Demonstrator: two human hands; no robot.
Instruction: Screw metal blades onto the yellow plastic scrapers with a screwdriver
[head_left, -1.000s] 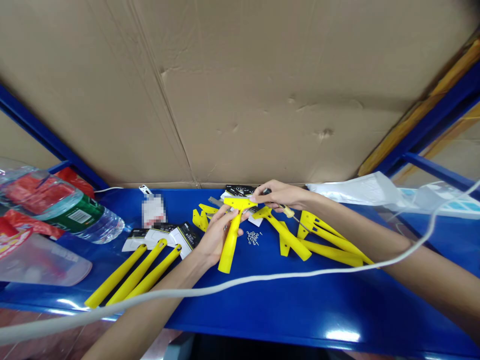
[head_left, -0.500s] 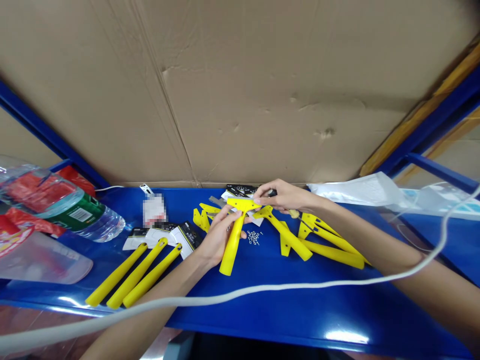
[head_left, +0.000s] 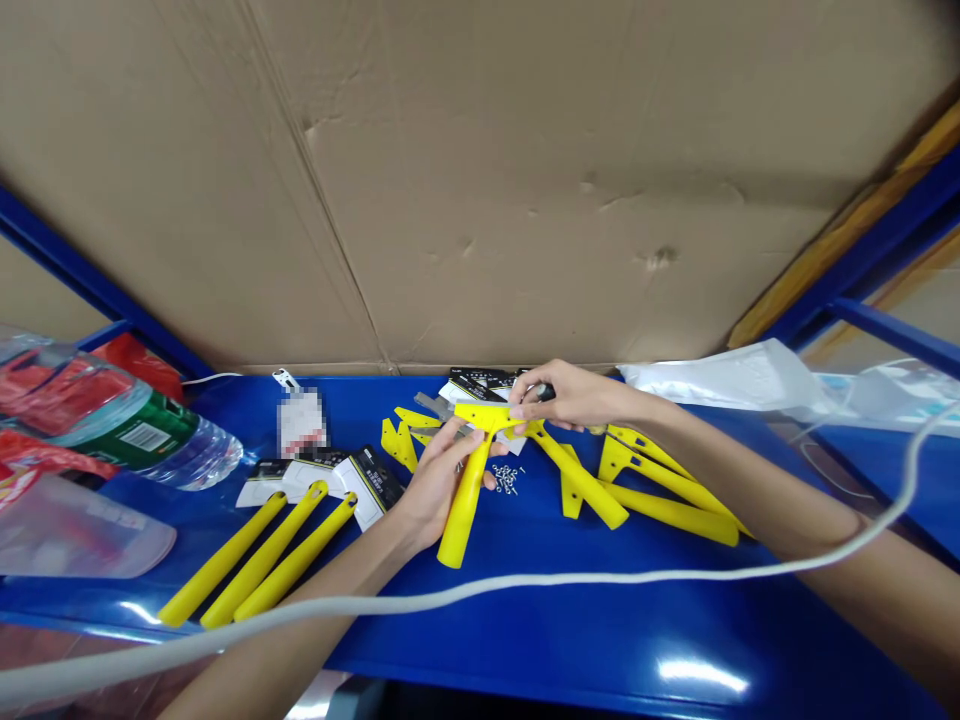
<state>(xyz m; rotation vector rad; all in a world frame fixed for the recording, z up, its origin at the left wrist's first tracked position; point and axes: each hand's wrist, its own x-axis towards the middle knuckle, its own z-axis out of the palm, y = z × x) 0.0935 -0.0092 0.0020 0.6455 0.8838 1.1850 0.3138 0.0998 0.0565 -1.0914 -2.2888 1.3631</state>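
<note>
My left hand (head_left: pixel 437 480) is wrapped round the handle of a yellow T-shaped scraper (head_left: pixel 466 498), its wide head pointing away from me. At the right end of that head, the closed fingertips of my right hand (head_left: pixel 559 392) touch the edge. A screwdriver (head_left: pixel 546 392) lies within my right hand; its dark end shows between the fingers, the rest mostly hidden. Whether the fingertips also pinch a small part, I cannot see. Just right of my left hand is a little heap of small screws (head_left: pixel 506 480) on the blue table (head_left: pixel 480 620).
Three yellow handles (head_left: pixel 262 555) lie at the left, near printed cards (head_left: pixel 367 485). More yellow scraper parts (head_left: pixel 667 510) spread to the right. A water bottle (head_left: pixel 161 435) and a plastic cup (head_left: pixel 97 525) stand far left. A white cable (head_left: pixel 525 580) crosses in front.
The scraper's head has tipped slightly and the handle's end sits a little lower. My right hand has turned, so more of the screwdriver's dark end shows and its shaft no longer does.
</note>
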